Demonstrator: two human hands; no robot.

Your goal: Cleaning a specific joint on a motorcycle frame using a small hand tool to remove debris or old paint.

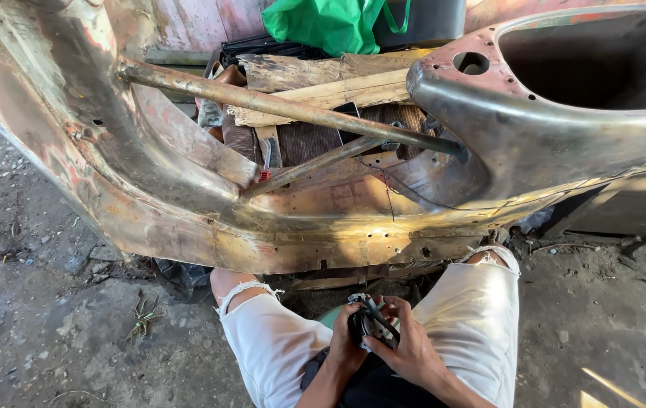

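At 6 o'clock, between the knees of the white shorts (278, 340), the left hand (344, 341) and right hand (406, 349) both clench around a small dark tool with cables (372, 317), fingers wrapped tight; working it well probably means keeping it braced low in the lap, the cables clear of the fingertips. Toward 12 o'clock the rusted metal body shell (210, 219) rises just beyond the knees, its lower edge close. Its two crossing bars (293, 109) and the wooden planks (323, 83) narrow upward reach, while bare dirt ground (36, 317) at 9 o'clock leaves open room.

Rusty, scorched bare-metal car body panel (187, 204); rough splintered wood planks (323, 83) at twelve o'clock; glossy green plastic bag (330, 23).
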